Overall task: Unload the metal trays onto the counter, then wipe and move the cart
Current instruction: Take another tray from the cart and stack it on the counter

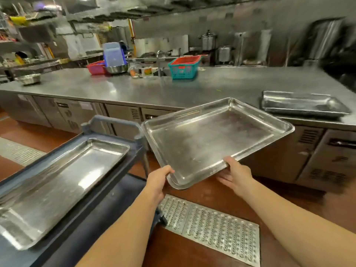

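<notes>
Forearms reach in bare from the bottom edge, both to one tray (212, 139).

- Left hand (158, 180): grasps the tray's near left corner, thumb over the rim, fingers hidden beneath.
- Right hand (238, 175): grasps the near edge further right, thumb on the rim, fingers spread underneath.
- Tray: bare metal, nothing in it, held in the air and tilted, left side lower. It hangs over the red floor between cart (92, 218) and counter (154, 89). Its far corner meets the counter edge in view; contact cannot be told.
- Cart: dark blue-grey, to the left, handle at its far end just beside the held tray. A second tray (57, 184) lies flat on its top deck, also with nothing in it.
- Counter: long steel top with cabinet doors beneath. At its right end lies a third tray (302, 105), dark and glossy; blur hides whether it is one or a stack.
- Further back on the counter: a teal basket (183, 73) with a red basket (185, 60) set in it, a pink basket (95, 67), a steel bowl (115, 69) holding a pale plastic tub (113, 54), and a small pan (28, 79) at far left.
- Floor: a studded metal grate (212, 222) under the arms.
</notes>
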{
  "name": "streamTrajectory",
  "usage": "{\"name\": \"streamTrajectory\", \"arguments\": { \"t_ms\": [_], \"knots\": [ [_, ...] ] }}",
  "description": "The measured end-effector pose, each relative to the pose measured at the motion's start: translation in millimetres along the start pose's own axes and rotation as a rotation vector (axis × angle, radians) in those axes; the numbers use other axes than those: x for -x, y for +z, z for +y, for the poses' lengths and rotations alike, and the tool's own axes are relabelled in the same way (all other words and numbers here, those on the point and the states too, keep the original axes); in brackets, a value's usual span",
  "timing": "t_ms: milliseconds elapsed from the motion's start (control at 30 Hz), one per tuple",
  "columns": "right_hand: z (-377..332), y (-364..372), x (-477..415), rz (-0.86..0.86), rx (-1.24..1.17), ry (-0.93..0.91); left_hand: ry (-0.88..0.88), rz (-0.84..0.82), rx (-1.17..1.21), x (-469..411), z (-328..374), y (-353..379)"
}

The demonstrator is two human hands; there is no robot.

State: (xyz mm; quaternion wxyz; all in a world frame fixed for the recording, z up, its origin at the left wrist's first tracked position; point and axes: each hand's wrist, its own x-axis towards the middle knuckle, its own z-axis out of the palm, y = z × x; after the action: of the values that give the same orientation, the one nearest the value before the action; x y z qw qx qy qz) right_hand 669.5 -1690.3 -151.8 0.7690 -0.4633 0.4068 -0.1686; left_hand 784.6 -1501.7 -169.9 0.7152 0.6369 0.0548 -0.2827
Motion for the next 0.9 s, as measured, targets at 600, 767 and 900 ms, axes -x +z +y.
{"name": "streamTrajectory", "arguments": {
  "t_ms": [600,767,900],
  "knots": [
    [-59.8,-78.5,-108.0,0.398,-0.308,-0.016,-0.041,-0.405,-0.219,-139.2,29.1,173.4],
    [-83.2,-73.3,-144.3,0.479,-0.322,-0.015,-0.055,-0.475,-0.24,-188.0,42.5,203.5],
    [-99.5,-87.1,-168.1,0.538,-0.324,-0.024,-0.079,-0.507,-0.266,-211.7,41.8,238.7]
  ]
}}
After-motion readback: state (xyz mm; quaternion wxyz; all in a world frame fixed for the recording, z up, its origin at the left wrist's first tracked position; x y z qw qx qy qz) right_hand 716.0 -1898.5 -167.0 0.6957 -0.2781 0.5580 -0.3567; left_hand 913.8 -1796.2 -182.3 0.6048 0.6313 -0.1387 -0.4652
